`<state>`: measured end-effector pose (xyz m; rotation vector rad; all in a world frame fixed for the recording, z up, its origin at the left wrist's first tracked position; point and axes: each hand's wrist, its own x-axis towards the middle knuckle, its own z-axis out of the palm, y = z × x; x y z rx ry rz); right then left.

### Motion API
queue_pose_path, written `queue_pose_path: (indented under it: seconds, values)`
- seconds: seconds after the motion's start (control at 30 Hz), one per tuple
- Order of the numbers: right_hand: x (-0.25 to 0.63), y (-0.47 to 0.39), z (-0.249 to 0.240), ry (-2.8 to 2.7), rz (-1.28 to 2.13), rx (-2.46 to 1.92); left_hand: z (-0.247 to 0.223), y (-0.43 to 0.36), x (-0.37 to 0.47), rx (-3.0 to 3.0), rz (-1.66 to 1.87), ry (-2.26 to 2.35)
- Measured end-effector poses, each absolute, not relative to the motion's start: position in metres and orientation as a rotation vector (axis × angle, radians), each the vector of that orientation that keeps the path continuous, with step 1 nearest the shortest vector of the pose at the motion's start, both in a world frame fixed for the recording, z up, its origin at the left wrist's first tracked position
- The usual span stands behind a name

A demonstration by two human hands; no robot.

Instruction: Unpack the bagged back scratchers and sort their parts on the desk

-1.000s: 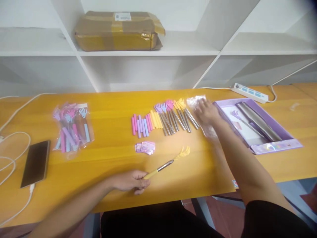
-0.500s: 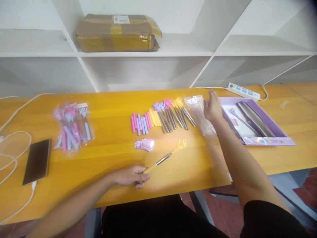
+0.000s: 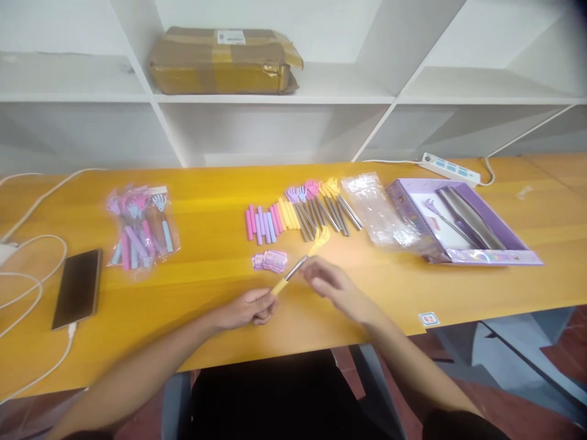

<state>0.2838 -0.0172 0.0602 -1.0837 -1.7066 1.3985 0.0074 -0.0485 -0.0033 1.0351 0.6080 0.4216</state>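
Yellow back-scratcher (image 3: pixel 300 264) lay pinched at its handle end in the left hand (image 3: pixel 250 307), its claw tip raised toward the row of loose handles and metal rods (image 3: pixel 302 214) on the table (image 3: pixel 206 293). The right hand (image 3: pixel 332 287), which a second earlier had been far out at the clear plastic bag (image 3: pixel 376 208), had come back and met the scratcher's metal shaft; blur hid whether its fingers had closed. Both hands now worked on that single piece. Farther out sat small cards (image 3: pixel 270 261), a purple box (image 3: pixel 463 223), packed scratchers (image 3: pixel 140 226) and a phone (image 3: pixel 77 287).
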Motion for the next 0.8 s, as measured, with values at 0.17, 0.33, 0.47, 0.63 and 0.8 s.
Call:
queue_pose_path:
  seconds: [0.17, 0.33, 0.47, 0.63, 0.8]
  values:
    - [0.240, -0.040, 0.043, -1.696, 1.377, -1.209, 0.009, -0.055, 0.010, 1.403, 0.414, 0.809]
    - [0.234, -0.044, 0.041, -1.663, 1.349, -1.199, 0.009, -0.062, 0.009, 1.986, 0.334, 1.097]
    - [0.241, -0.053, 0.051, -1.704, 1.230, -1.120, 0.012, -0.067, 0.008, 2.228, 0.238, 1.101]
    - [0.252, -0.059, 0.066, -1.748, 1.120, -1.035, 0.015, -0.067, 0.012, 2.338, 0.267, 1.005]
    - [0.266, -0.053, 0.084, -1.832, 1.076, -0.962, 0.024, -0.066, 0.017, 2.327, 0.335, 0.954]
